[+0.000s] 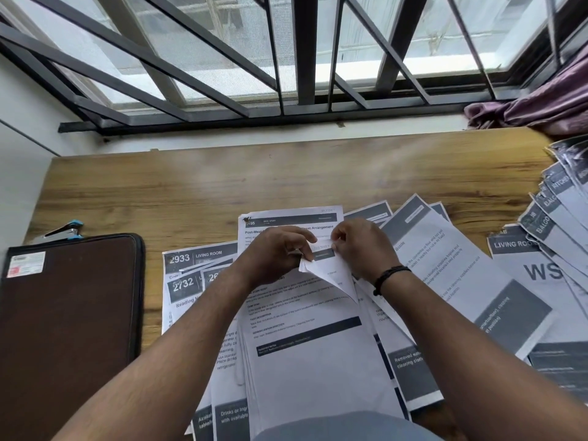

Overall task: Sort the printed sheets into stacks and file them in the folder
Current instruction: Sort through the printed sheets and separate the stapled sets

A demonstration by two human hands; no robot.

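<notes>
Head view: the left hand (280,249) and right hand (359,246) each pinch the folded-over top corner of the printed sheets (305,329), probably to peel one page off the pile. That pile lies directly below the grip on the table (222,179). More sheets fan out to the right. The closed folder (70,310) waits well left, a stapler (60,233) behind it.

Both hands meet over the middle stack of printed sheets (305,345): the left hand (280,253) and right hand (359,249) pinch its folded-up top corner. Left of them on the wooden tabletop (222,186) lie a brown folder (70,313) and a stapler (62,233).
</notes>
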